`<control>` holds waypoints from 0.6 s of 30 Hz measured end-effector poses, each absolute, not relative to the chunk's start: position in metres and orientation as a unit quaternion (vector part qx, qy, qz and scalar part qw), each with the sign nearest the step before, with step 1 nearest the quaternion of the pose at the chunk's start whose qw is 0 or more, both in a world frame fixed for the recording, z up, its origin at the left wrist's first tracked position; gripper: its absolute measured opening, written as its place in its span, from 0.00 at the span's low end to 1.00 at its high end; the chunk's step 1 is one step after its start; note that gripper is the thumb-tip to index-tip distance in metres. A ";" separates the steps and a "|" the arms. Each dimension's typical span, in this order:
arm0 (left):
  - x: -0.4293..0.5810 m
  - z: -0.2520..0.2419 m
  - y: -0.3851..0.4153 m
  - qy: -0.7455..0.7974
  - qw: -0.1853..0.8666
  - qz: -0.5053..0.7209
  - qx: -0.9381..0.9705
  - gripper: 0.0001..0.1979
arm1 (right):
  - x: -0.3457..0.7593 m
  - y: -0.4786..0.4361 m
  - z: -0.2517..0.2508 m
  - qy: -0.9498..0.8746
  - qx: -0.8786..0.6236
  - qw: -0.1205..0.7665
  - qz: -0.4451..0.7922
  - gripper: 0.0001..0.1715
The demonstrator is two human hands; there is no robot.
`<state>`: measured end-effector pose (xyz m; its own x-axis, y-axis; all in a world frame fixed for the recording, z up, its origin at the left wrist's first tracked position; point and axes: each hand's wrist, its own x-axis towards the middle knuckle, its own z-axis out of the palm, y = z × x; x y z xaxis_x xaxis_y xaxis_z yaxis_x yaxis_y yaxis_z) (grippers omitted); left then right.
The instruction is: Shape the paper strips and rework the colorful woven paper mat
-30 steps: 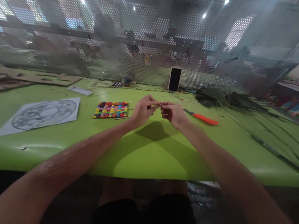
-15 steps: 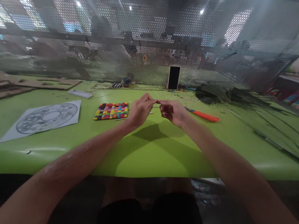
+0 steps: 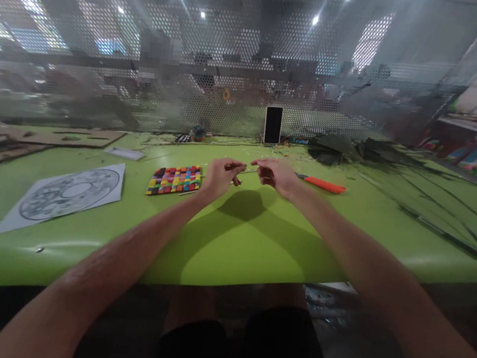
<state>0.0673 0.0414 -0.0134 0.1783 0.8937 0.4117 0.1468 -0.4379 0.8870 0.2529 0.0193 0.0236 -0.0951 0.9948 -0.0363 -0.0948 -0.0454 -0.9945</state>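
Note:
My left hand [image 3: 220,177] hovers over the green table just right of a colourful woven mat [image 3: 174,180]. Its thumb and index finger come together in a pinch, and whatever lies between them is too small to make out. Facing it across a small gap is my right hand [image 3: 277,175], its index finger stretched toward the left fingertips and its other fingers loosely bent, with nothing visible in it. Beyond the right hand lies an orange-handled tool [image 3: 325,185], probably a knife. A thin pale stick [image 3: 187,193] lies by the mat's lower right edge.
A printed sheet with a ring pattern [image 3: 74,192] and cardboard pieces [image 3: 49,136] lie on the left of the green table [image 3: 238,254]. A phone-like dark-screened device [image 3: 272,125] stands upright against the perforated metal screen [image 3: 241,81]. Dark leaves [image 3: 340,149] and long stems [image 3: 439,229] spread on the right.
My fingertips, touching before, have come apart by a small gap. The right index finger is now stretched out. The whole view has shifted slightly.

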 end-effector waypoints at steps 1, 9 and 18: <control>0.068 -0.013 0.042 0.381 0.407 0.509 0.656 0.08 | 0.254 0.021 0.022 -0.497 -0.465 0.490 0.544 0.10; 0.070 -0.006 0.040 0.360 0.549 0.490 0.574 0.05 | 0.257 0.029 0.010 -0.568 -0.470 0.468 0.487 0.09; 0.065 -0.001 0.041 0.373 0.597 0.465 0.537 0.04 | 0.257 0.030 0.004 -0.612 -0.464 0.444 0.461 0.06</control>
